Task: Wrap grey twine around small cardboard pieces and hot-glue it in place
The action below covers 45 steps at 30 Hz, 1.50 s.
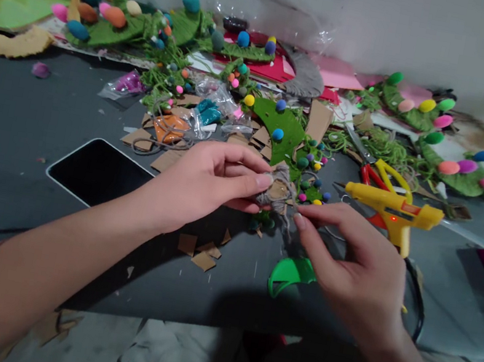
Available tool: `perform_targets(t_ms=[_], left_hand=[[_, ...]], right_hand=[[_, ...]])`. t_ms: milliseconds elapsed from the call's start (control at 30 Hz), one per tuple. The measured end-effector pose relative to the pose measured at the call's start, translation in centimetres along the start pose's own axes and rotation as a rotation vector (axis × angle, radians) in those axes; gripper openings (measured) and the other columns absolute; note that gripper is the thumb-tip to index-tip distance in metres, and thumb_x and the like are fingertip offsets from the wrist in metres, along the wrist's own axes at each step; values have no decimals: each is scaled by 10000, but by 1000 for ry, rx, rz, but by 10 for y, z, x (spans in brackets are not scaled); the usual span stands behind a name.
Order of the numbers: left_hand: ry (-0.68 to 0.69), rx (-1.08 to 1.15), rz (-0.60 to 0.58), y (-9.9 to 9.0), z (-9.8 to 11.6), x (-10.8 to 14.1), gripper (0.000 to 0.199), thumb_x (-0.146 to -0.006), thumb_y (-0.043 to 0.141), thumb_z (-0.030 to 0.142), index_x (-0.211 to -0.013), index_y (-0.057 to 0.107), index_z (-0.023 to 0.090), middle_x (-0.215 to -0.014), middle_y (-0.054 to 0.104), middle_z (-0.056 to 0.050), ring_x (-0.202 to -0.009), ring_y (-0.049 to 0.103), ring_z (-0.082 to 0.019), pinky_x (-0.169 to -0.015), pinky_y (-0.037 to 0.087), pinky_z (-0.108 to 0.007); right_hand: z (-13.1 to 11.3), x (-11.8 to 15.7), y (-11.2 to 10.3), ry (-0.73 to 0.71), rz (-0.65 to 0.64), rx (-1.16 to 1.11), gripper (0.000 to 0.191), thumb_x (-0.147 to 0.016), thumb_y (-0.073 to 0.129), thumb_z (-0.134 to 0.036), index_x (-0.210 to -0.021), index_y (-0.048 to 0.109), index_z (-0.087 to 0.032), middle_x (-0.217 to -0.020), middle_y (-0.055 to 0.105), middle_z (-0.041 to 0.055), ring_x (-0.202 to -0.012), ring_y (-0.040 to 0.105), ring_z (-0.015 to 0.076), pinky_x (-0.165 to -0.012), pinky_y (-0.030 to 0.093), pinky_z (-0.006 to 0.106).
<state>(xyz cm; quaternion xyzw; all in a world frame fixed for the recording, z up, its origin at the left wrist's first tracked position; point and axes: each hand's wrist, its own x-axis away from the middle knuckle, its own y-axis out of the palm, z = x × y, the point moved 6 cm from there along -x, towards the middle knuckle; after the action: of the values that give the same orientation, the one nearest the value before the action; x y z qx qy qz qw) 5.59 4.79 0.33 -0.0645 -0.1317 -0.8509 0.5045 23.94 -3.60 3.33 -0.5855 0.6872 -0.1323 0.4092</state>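
Between my hands, above the table's middle, is a small piece of cardboard (278,191) wrapped in grey yarn. My left hand (223,181) grips its left side, thumb on top and fingers beneath. Just right of it my right hand (342,248) pinches the grey yarn (290,205) between thumb and forefinger. Behind them lie green felt (283,129) and strings of small coloured felt balls (308,163). A yellow glue gun (387,206) with a lit red light rests beyond my right hand. Below the hands sits a bright green plastic piece (291,276).
A phone (96,171) lies to the left, near cardboard scraps (201,250). Scissors (378,167) with red and yellow handles lie behind the glue gun. Green wreath pieces with felt balls (97,18) line the wall. A black cable (421,300) curves down at the right.
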Motion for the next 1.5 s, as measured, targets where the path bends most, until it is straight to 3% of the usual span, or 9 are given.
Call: perform_targets(t_ms=[100, 233, 367, 667, 833, 1067, 1300, 1500], left_hand=[[-3, 1, 2, 0, -1, 0, 226, -859, 821, 314, -1009, 740, 166, -935, 778, -24, -832, 738, -129, -770, 664, -230], [-30, -10, -2, 2, -2, 1, 246, -832, 844, 326, -993, 741, 170, -871, 756, -5, -779, 725, -119, -765, 664, -240], [-61, -32, -6, 5, -3, 2, 259, -802, 866, 313, -970, 742, 159, -833, 752, -9, -745, 725, -124, -714, 644, -224], [-43, -35, -73, 11, -4, 2, 295, -808, 862, 340, -1015, 743, 166, -846, 776, -22, -776, 752, -144, -750, 641, -242], [-69, -5, -93, 13, -3, 5, 291, -815, 857, 322, -1020, 733, 156, -839, 764, -14, -769, 742, -128, -758, 632, -232], [-58, 29, -64, 10, -1, 4, 275, -810, 858, 283, -1009, 723, 151, -844, 757, -15, -771, 737, -125, -773, 640, -242], [-52, 28, -69, 10, -3, 3, 278, -816, 856, 284, -1018, 722, 149, -872, 752, -17, -796, 725, -114, -794, 645, -239], [-58, 66, -116, 13, -3, 4, 286, -826, 852, 295, -1027, 709, 150, -806, 713, 12, -772, 699, -91, -776, 634, -209]], right_hand=[[-8, 1, -4, -164, 49, 97, 245, -911, 690, -142, -1094, 765, -286, -977, 732, 35, -903, 705, 182, -821, 604, 343], [-11, 4, -2, -238, -5, 121, 359, -931, 619, -77, -1172, 753, -307, -1063, 736, 52, -955, 720, 183, -838, 615, 350], [-9, 3, -5, -188, 14, 83, 346, -920, 673, -103, -1188, 731, -314, -1078, 776, 23, -955, 741, 192, -872, 618, 357], [-9, -17, -6, -64, 72, -25, 72, -906, 747, -230, -948, 773, -283, -962, 725, 16, -875, 694, 170, -780, 592, 335], [-9, -20, -5, -30, 70, -81, 123, -912, 731, -201, -988, 790, -278, -910, 731, 0, -812, 680, 152, -734, 575, 320], [-12, -21, -8, -133, -16, -8, 208, -934, 673, -165, -1087, 763, -275, -1014, 728, 29, -911, 692, 177, -808, 577, 352], [-9, -23, -8, -132, -19, -63, 196, -933, 650, -148, -1080, 725, -254, -994, 716, 29, -909, 676, 185, -789, 557, 349], [-11, -23, -2, -103, -40, -81, 153, -925, 672, -169, -1049, 732, -237, -951, 739, 7, -800, 658, 142, -650, 499, 271]])
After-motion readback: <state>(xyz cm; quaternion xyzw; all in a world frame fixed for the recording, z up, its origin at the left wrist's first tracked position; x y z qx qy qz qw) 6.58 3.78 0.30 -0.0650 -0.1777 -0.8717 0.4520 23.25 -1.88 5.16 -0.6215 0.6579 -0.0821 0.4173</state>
